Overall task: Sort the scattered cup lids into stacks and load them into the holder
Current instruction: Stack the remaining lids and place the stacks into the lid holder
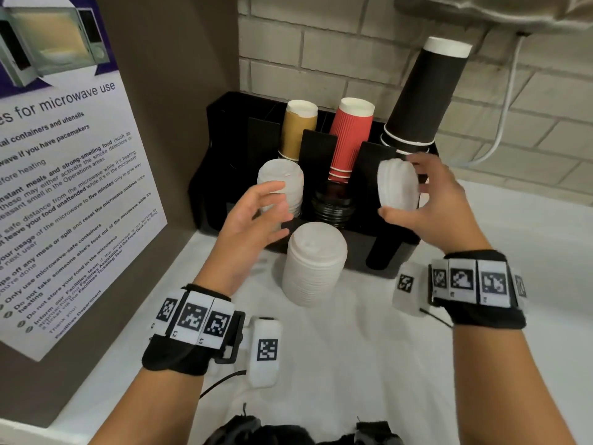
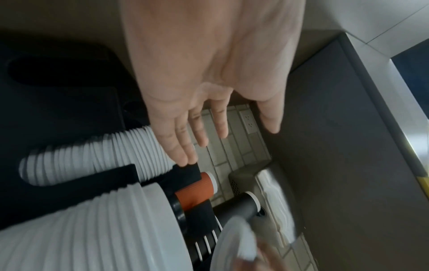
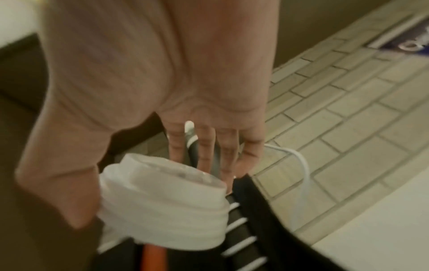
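My right hand [image 1: 426, 200] grips a short stack of white lids [image 1: 398, 184] [image 3: 167, 203], tipped on edge, above the right front slot of the black holder [image 1: 221, 130]. My left hand [image 1: 256, 216] [image 2: 209, 139] hovers with straight fingers, holding nothing, beside a white lid stack [image 1: 282, 184] [image 2: 97, 155] that stands in the holder's left front slot. A tall stack of white lids [image 1: 316, 263] [image 2: 111, 229] stands on the white counter [image 1: 353, 364] in front of the holder. Black lids [image 1: 333, 203] fill the middle front slot.
Upturned cup stacks stand in the holder's back slots: tan [image 1: 298, 130], red [image 1: 349, 139] and tall black [image 1: 423, 94]. A microwave notice [image 1: 64, 187] covers the brown wall on the left. A brick wall [image 1: 529, 101] and a white cable [image 1: 503, 123] lie behind.
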The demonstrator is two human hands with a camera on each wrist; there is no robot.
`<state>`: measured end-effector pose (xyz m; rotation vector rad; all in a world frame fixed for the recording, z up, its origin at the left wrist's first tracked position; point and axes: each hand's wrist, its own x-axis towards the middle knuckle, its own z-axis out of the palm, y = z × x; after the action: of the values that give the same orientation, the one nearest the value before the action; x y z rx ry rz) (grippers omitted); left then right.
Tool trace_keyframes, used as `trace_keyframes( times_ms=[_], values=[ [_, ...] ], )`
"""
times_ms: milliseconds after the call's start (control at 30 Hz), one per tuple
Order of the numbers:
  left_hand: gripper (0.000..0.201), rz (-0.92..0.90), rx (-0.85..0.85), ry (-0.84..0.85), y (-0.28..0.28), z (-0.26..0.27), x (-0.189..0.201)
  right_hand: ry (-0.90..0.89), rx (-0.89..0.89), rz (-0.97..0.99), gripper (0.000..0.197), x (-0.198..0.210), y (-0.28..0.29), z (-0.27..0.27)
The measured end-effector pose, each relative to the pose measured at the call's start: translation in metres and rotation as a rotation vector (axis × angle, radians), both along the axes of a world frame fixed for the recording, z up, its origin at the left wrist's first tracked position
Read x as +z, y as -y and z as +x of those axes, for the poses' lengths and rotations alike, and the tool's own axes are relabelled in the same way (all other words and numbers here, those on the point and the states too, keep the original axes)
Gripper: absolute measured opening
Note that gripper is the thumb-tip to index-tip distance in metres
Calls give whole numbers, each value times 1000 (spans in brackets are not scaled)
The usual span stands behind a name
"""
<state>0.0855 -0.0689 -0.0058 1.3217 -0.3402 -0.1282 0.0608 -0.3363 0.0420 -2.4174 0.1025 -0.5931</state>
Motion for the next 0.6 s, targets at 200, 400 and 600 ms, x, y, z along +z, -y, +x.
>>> trace_keyframes(
  times_ms=[200, 400, 600],
  values=[
    [18, 37, 87, -8, -8, 3, -3, -362, -80, -460, 80, -16, 16, 27],
    [19, 69, 91, -12, -10, 1, -5, -469, -10, -536, 76, -4, 17, 38],
    [17, 67, 102, -15, -11, 0, -6, -528, 63, -472, 70, 0, 19, 35]
  ],
)
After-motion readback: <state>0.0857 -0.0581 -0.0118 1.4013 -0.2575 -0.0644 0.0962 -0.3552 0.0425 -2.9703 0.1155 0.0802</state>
